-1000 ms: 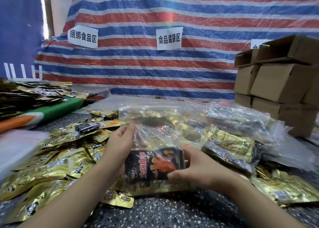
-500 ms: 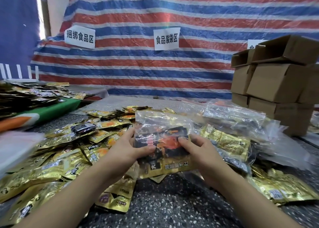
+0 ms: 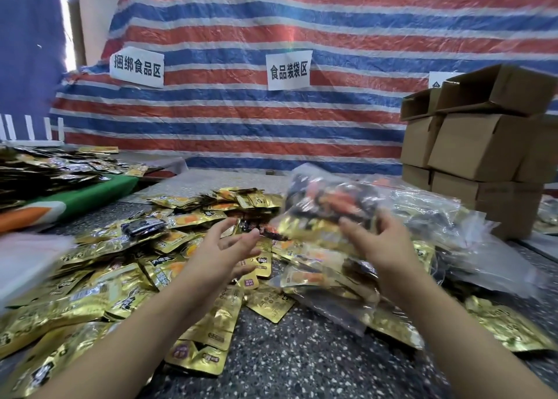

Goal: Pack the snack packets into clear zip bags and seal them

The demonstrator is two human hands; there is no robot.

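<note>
A red, white and blue striped tarpaulin [image 3: 302,30] bearing white paper signs [image 3: 288,69] hangs behind my speckled worktop [image 3: 287,353], cardboard boxes [image 3: 480,145] stacked at its right edge, daylight slicing in top left.

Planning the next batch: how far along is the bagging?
Done: filled zip bags piled at right. In hand: the right hand holds a filled bag; the left hand is open. Left: many loose gold packets on the table.

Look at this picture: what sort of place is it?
Probably a makeshift food-packing workshop: loose gold snack packets heaped on the table, stacked cardboard boxes, and paper zone signs taped to a striped tarp.
</note>
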